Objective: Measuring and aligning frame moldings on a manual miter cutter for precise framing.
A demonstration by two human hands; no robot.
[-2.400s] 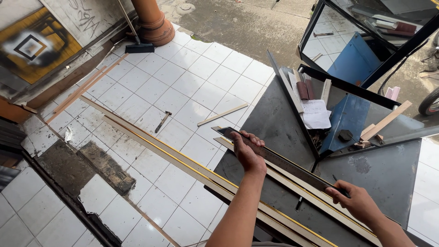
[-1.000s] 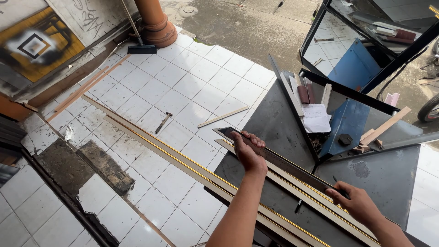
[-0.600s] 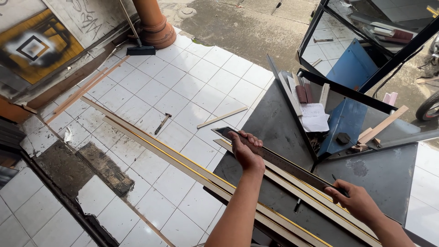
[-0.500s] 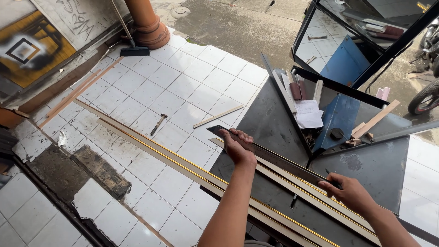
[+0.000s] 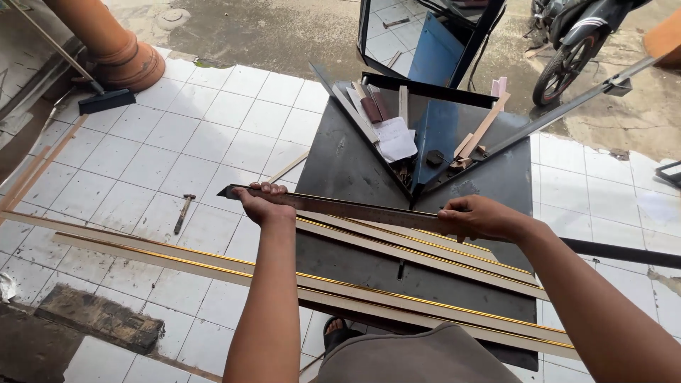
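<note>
While both hands clamp it, all spots below are given vs the dark metal table (image 5: 355,163).
L grip: left hand (image 5: 264,207) fingers curled over the long steel ruler (image 5: 333,206) near its left tip, closed on it.
R grip: right hand (image 5: 481,218) wrapped round the same ruler toward table's right side, closed on it.
Ruler: slants across table middle; left tip sticks out past table's left edge, over the tiles.
Strips: pale moulding strips w/ gold edge (image 5: 397,245) lie just below ruler on the table; the two nearest ones overhang far left of table, past its edge.
Table back: black angled cutter frame (image 5: 425,135) w/ paper and wood offcuts, behind the ruler.
Table front edge: person's lap and sandalled foot (image 5: 337,332) under it.
Left of table: white tiled floor (image 5: 213,135), mostly open; small hammer (image 5: 184,212) lies there, well apart from table.
Far left of table: clay-coloured pipe (image 5: 113,42), squeegee (image 5: 106,99) beside it.
Behind table, right: motorbike (image 5: 574,42) on wet concrete.
</note>
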